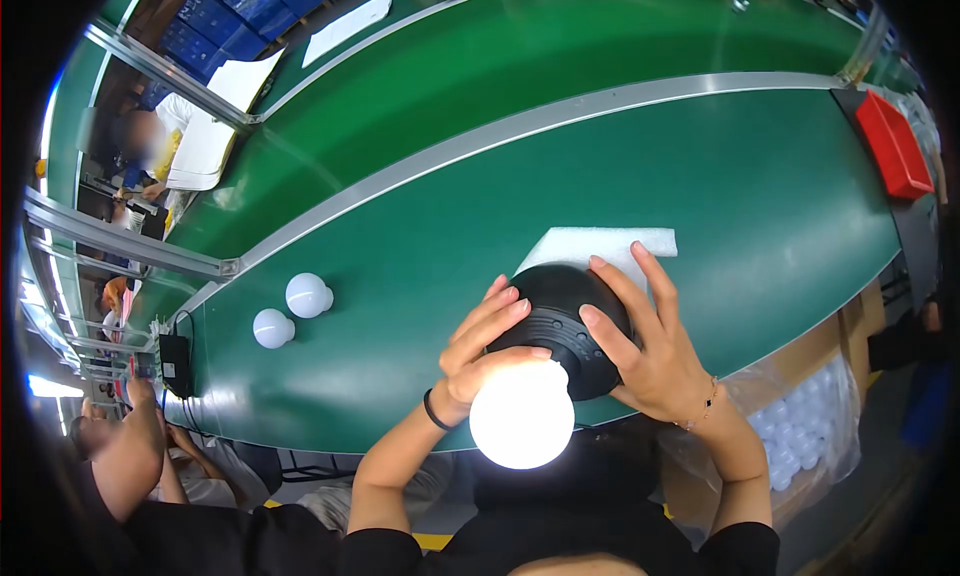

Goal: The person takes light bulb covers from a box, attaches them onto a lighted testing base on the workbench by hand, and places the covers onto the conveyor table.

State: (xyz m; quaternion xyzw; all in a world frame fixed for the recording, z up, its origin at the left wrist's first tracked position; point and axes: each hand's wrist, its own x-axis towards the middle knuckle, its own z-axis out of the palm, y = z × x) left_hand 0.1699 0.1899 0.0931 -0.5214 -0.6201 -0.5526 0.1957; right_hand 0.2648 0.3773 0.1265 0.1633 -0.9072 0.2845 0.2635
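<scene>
A black round device with ridges and small buttons is held between both hands above the green table's near edge. A white globe bulb, glowing brightly, sits at its near end; the joint is partly hidden by glare and fingers. My left hand grips the device's left side, with the thumb near the bulb's neck. Around its right side, my right hand is closed, one finger near the buttons. White foam sheet lies just beyond the device, partly covered by it.
Two unlit globe bulbs rest on the green table at left, near a black box with cables. A red bin stands far right. Below right, a carton holds bagged bulbs. Other people sit at left.
</scene>
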